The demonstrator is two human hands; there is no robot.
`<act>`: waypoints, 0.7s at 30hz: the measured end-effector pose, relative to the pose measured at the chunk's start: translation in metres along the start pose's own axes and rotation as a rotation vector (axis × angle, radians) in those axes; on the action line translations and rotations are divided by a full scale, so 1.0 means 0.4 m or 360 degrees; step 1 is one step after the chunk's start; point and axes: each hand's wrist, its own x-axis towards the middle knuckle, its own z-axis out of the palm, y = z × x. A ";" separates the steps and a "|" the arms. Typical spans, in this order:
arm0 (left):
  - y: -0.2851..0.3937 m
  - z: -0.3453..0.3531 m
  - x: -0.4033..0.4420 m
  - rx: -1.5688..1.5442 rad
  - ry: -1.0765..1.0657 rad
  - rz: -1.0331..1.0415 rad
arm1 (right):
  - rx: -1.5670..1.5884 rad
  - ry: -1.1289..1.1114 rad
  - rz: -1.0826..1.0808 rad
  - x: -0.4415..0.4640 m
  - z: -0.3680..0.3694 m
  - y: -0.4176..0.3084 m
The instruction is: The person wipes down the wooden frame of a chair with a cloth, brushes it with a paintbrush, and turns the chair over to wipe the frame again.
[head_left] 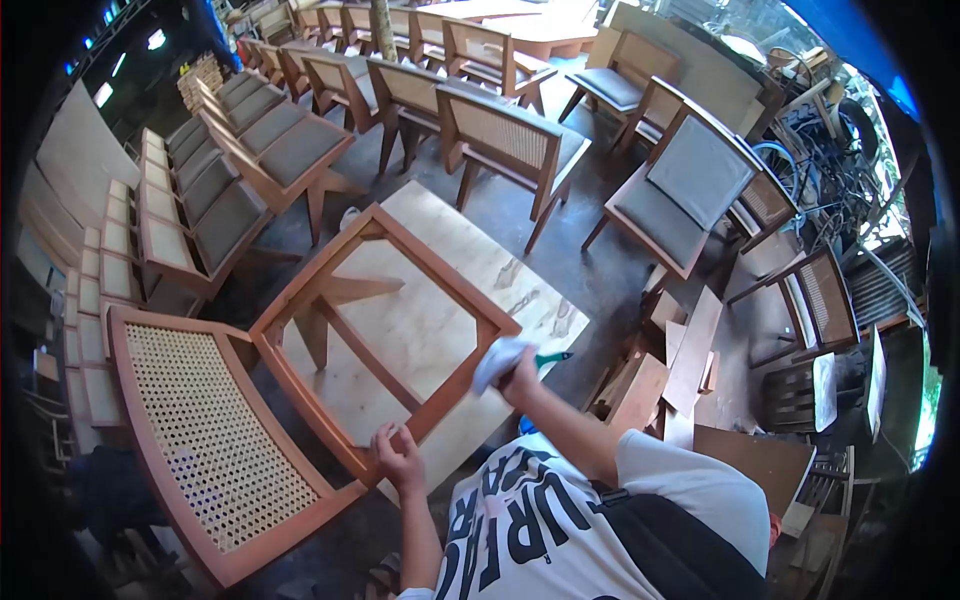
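The chair (304, 405) is placed left of the closed right hand (518, 380), in which a white cloth (497, 362) is gripped over the far end of the slanting seat rail (450, 397); the near end is touched by the left hand (400, 458), half open, gripping nothing.

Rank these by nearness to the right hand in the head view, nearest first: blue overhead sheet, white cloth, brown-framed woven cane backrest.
1. White cloth: held in the right hand.
2. Brown-framed woven cane backrest: lower left.
3. Blue overhead sheet: far top right.
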 end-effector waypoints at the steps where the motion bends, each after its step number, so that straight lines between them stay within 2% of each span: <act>1: -0.001 -0.012 -0.004 0.0001 -0.0001 -0.0097 | 0.0300 -0.0105 -0.0034 0.025 -0.006 -0.051; 2: -0.013 -0.001 -0.010 -0.0213 0.0009 -0.0260 | 0.0488 -0.0075 -0.0020 0.050 -0.016 -0.074; 3: 0.025 -0.002 0.001 -0.0266 -0.0030 -0.0249 | 0.0383 -0.0122 0.0005 0.090 -0.034 -0.052; 4: 0.049 -0.001 0.011 -0.0198 -0.0119 -0.0139 | 0.0247 0.0046 0.0119 0.052 -0.003 -0.022; 5: 0.068 0.021 0.030 -0.0161 -0.0213 -0.0011 | 0.0266 -0.0017 0.0279 -0.011 0.033 0.016; 7: 0.100 0.077 0.043 -0.0208 -0.0284 -0.0042 | 0.0214 -0.0274 0.0658 -0.057 0.029 0.063; 9: 0.099 0.118 0.053 -0.0167 -0.0320 -0.0139 | 0.0388 -0.0344 0.0665 -0.056 0.051 0.005; 10: 0.092 0.120 0.052 -0.0130 -0.0314 -0.0225 | 0.0376 -0.0418 0.0602 0.014 0.013 -0.021; 12: 0.070 0.116 0.046 -0.0072 -0.0334 -0.0310 | 0.0447 -0.0392 0.0446 0.038 0.048 -0.170; 13: 0.066 0.125 0.048 -0.0068 -0.0351 -0.0360 | 0.0510 -0.0311 0.0475 0.012 0.083 -0.229; 15: 0.103 0.157 0.056 0.0010 -0.0395 -0.0381 | 0.0394 -0.0210 0.0486 0.023 0.071 -0.187; 16: 0.131 0.184 0.059 0.0043 -0.0413 -0.0390 | 0.0459 -0.0392 0.0639 0.038 0.043 -0.114; 17: 0.162 0.211 0.061 0.0083 -0.0442 -0.0427 | 0.0476 -0.0381 0.0996 0.023 0.018 -0.068; 19: 0.221 0.275 0.082 0.0195 -0.0421 -0.0058 | 0.0419 -0.0258 0.1051 0.043 0.020 -0.106; 20: 0.268 0.297 0.086 0.0141 -0.0421 -0.0177 | 0.0331 -0.0174 0.1079 0.056 0.028 -0.134; 21: 0.279 0.303 0.067 0.0075 -0.0418 -0.0314 | 0.0386 -0.0286 0.1008 0.090 0.022 -0.198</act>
